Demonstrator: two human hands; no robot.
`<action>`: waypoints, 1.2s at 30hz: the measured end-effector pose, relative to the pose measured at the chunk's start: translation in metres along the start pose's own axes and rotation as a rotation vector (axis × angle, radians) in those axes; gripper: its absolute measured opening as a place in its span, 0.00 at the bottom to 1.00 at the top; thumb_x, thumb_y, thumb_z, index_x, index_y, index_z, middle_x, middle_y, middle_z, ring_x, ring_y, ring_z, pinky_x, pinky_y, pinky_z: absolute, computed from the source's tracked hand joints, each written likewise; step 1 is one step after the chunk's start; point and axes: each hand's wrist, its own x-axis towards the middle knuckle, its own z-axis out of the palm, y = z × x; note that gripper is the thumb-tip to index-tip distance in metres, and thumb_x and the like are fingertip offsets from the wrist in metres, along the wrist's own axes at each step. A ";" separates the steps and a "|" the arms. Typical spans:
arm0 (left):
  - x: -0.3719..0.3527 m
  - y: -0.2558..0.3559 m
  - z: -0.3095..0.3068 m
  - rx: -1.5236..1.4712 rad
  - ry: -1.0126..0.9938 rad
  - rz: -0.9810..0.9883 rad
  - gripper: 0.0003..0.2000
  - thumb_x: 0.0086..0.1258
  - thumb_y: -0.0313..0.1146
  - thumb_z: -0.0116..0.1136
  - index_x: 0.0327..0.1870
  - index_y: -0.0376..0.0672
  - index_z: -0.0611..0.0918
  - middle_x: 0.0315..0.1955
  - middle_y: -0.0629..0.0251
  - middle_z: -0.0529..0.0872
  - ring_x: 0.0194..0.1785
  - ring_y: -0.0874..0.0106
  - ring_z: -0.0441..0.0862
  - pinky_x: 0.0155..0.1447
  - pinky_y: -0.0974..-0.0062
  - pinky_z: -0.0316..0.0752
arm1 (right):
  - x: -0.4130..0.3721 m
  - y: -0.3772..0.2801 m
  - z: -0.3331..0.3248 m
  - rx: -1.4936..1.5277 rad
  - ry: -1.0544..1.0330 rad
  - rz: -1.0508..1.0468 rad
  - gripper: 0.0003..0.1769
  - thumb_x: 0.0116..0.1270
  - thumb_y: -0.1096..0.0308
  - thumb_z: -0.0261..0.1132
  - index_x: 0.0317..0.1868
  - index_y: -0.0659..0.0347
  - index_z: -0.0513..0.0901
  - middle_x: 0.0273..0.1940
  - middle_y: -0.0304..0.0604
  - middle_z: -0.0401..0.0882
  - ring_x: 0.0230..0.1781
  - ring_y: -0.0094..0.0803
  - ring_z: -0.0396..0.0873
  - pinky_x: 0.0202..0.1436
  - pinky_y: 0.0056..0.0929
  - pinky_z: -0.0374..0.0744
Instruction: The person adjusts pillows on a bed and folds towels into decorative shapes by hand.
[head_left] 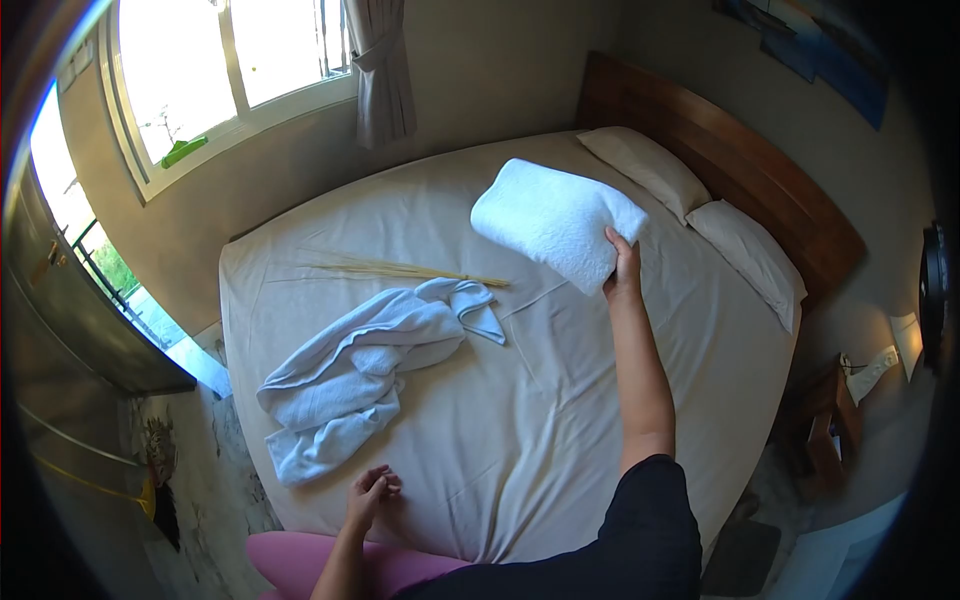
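The right hand (622,265) clamped a thick folded white towel (555,222) above the white-sheeted bed (560,400), apparently mid-placement and needing a flat spot, while the left hand (370,490) lay curled shut, empty.

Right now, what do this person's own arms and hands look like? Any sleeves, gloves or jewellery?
Both are bare, no gloves. The right hand and forearm are uncovered to past the elbow, where a black short sleeve begins. The left hand and forearm are uncovered too; its sleeve is out of view. No watch, ring or bracelet shows.
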 end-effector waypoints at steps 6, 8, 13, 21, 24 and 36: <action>-0.004 -0.003 -0.003 -0.051 0.008 0.028 0.14 0.70 0.24 0.49 0.56 0.33 0.73 0.39 0.55 0.83 0.34 0.71 0.83 0.39 0.76 0.80 | 0.029 0.110 -0.143 0.088 0.231 0.109 0.30 0.58 0.64 0.64 0.61 0.62 0.69 0.56 0.47 0.74 0.55 0.40 0.73 0.57 0.38 0.74; -0.003 -0.004 -0.006 -0.051 0.005 0.037 0.14 0.69 0.24 0.50 0.55 0.33 0.73 0.38 0.55 0.83 0.33 0.71 0.83 0.38 0.77 0.80 | 0.026 0.162 -0.205 -0.044 0.496 0.228 0.30 0.58 0.68 0.63 0.62 0.64 0.68 0.56 0.47 0.74 0.57 0.41 0.72 0.59 0.39 0.73; -0.006 -0.003 -0.009 -0.048 0.007 -0.003 0.14 0.69 0.24 0.52 0.55 0.34 0.73 0.38 0.55 0.84 0.32 0.72 0.83 0.37 0.78 0.80 | 0.001 0.159 -0.214 -0.179 0.582 0.134 0.38 0.51 0.75 0.67 0.64 0.64 0.61 0.56 0.51 0.71 0.55 0.45 0.72 0.59 0.39 0.73; -0.004 -0.006 -0.008 -0.043 -0.015 0.048 0.14 0.69 0.24 0.52 0.54 0.34 0.74 0.38 0.55 0.84 0.31 0.73 0.83 0.37 0.78 0.80 | -0.014 0.108 -0.173 -1.405 0.782 -0.261 0.42 0.48 0.76 0.70 0.63 0.65 0.58 0.58 0.60 0.66 0.60 0.53 0.67 0.64 0.45 0.66; -0.004 -0.007 -0.007 -0.007 0.006 0.041 0.13 0.70 0.24 0.51 0.54 0.34 0.74 0.37 0.55 0.84 0.30 0.73 0.83 0.36 0.79 0.80 | -0.017 0.095 -0.142 -1.514 0.319 -0.648 0.39 0.57 0.66 0.66 0.67 0.58 0.58 0.66 0.55 0.61 0.69 0.47 0.58 0.67 0.57 0.57; -0.003 -0.010 -0.005 -0.008 -0.007 0.103 0.14 0.70 0.26 0.51 0.54 0.33 0.73 0.38 0.56 0.84 0.32 0.73 0.83 0.37 0.79 0.79 | -0.026 0.146 -0.137 -2.059 -0.113 -0.069 0.36 0.68 0.41 0.45 0.71 0.51 0.58 0.73 0.43 0.51 0.74 0.38 0.47 0.71 0.58 0.46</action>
